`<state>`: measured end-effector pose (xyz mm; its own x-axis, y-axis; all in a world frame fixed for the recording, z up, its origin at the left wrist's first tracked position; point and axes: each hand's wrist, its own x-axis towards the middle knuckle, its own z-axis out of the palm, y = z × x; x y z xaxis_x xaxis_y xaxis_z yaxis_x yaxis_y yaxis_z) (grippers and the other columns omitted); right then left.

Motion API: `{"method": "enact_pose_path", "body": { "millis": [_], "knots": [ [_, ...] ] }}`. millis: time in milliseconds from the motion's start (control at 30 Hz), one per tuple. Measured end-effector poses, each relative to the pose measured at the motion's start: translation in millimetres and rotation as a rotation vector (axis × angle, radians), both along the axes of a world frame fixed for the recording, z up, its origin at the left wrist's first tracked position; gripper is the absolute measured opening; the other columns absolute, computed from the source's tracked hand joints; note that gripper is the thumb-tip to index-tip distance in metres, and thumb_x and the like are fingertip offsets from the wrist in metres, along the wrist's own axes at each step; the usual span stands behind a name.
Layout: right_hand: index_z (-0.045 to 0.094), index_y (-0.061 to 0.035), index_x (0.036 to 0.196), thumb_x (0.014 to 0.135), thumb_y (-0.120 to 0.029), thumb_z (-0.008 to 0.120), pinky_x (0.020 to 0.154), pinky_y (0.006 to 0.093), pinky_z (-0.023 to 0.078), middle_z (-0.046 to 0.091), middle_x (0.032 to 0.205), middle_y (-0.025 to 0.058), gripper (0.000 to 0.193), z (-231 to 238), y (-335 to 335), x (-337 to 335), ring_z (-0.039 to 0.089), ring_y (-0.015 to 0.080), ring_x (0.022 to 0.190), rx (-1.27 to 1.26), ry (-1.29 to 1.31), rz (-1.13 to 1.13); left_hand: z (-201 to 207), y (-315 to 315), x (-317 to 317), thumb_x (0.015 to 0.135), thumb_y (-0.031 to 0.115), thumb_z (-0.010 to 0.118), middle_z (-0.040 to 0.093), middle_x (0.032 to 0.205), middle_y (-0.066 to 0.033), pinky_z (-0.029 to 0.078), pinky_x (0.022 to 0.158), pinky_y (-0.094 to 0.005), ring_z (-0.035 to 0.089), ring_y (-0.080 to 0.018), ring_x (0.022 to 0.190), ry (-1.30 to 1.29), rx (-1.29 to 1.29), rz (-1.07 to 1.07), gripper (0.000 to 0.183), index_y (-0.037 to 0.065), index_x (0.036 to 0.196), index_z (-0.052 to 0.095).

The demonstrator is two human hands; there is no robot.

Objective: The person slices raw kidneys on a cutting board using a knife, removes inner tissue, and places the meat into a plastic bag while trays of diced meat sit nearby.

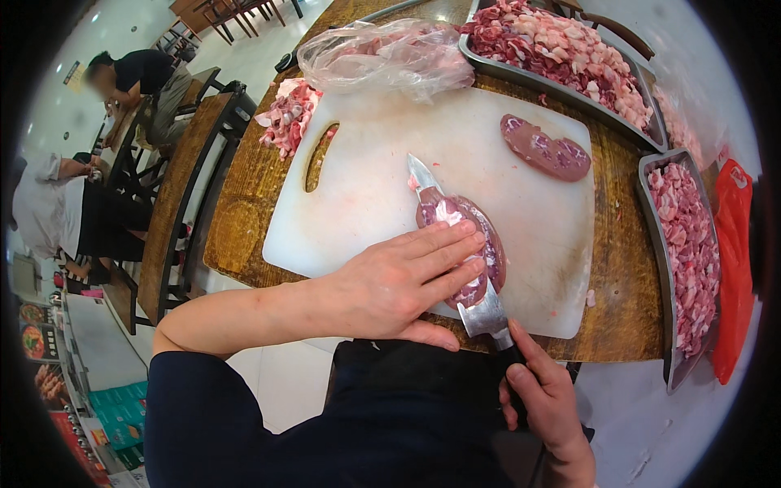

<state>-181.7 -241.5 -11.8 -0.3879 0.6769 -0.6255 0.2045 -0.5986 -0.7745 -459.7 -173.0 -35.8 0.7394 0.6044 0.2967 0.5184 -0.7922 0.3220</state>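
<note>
My left hand (pixel 415 276) lies with its fingers stretched out on top of a kidney (pixel 493 244) on the white cutting board (pixel 358 203). My right hand (pixel 541 382) is closed round the black handle of a knife (pixel 486 315). The knife's blade runs through or under the kidney; its tip comes out on the far side, and its middle is hidden. White tissue shows on the kidney's dark red surface beside my fingers. Another kidney (pixel 545 148), with reddish-purple and white patches on its surface, rests apart at the board's far right.
Meat scraps (pixel 289 118) lie by the board's far left corner, next to a clear plastic bag (pixel 386 61) of meat. Metal trays of cut meat stand at the far right (pixel 561 53) and right (pixel 682 260). A red bag (pixel 732 268) hangs beyond. Two people sit left.
</note>
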Motion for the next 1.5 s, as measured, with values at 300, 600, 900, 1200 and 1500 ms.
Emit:
{"method": "enact_pose_path", "body": {
  "millis": [300,600,900,1200,1500],
  "knots": [
    [0.032,-0.0065,0.154,0.097,-0.005,0.047,0.047,0.0254,0.045,0.059,0.069,0.0079,0.059,3.2,-38.1,22.8,0.052,0.0126,0.047,-0.033,-0.063,0.030,4.8,-0.7,1.7,0.080,0.060,0.068,0.045,0.146,-0.0253,0.042,0.109,-0.0466,0.044,-0.0391,0.137,0.023,-0.044,-0.039,0.091,-0.008,0.139,0.046],
    [0.033,-0.0161,0.155,0.103,-0.011,0.049,0.048,0.0236,0.046,0.057,0.076,0.0046,0.055,-1.7,3.3,-18.0,0.053,0.0091,0.053,-0.052,0.097,-0.004,6.2,-2.2,-4.0,0.084,0.064,0.060,0.039,0.150,-0.0266,0.036,0.113,-0.0489,0.038,-0.0392,0.141,0.101,-0.068,-0.048,0.095,-0.009,0.142,0.041],
    [0.030,-0.0182,0.156,0.102,-0.009,0.049,0.050,0.0261,0.048,0.058,0.076,0.0058,0.058,-8.2,-56.1,8.4,0.055,0.0109,0.055,-0.087,0.093,0.010,7.4,-15.0,-3.8,0.087,0.065,0.055,0.036,0.152,-0.0262,0.030,0.117,-0.0488,0.035,-0.0393,0.143,0.166,-0.071,-0.064,0.095,-0.009,0.145,0.038],
    [0.033,-0.0153,0.156,0.103,-0.014,0.049,0.046,0.0212,0.037,0.054,0.071,0.0001,0.055,7.5,-96.9,41.1,0.047,0.0081,0.048,-0.075,0.028,0.038,21.3,-29.9,-7.0,0.084,0.013,0.070,0.058,0.129,-0.0190,0.041,0.109,-0.0439,0.052,-0.0338,0.127,0.044,-0.041,-0.024,0.043,-0.003,0.123,0.062],
    [0.037,-0.0138,0.153,0.099,-0.008,0.052,0.051,0.0237,0.042,0.060,0.074,0.0042,0.057,17.4,-58.9,8.7,0.055,0.0107,0.055,-0.080,-0.008,0.084,44.4,-23.7,-7.1,0.074,0.012,0.075,0.060,0.103,-0.0081,0.046,0.084,-0.0371,0.058,-0.0257,0.100,0.221,-0.058,-0.021,0.033,0.003,0.103,0.063]
  ]
}}
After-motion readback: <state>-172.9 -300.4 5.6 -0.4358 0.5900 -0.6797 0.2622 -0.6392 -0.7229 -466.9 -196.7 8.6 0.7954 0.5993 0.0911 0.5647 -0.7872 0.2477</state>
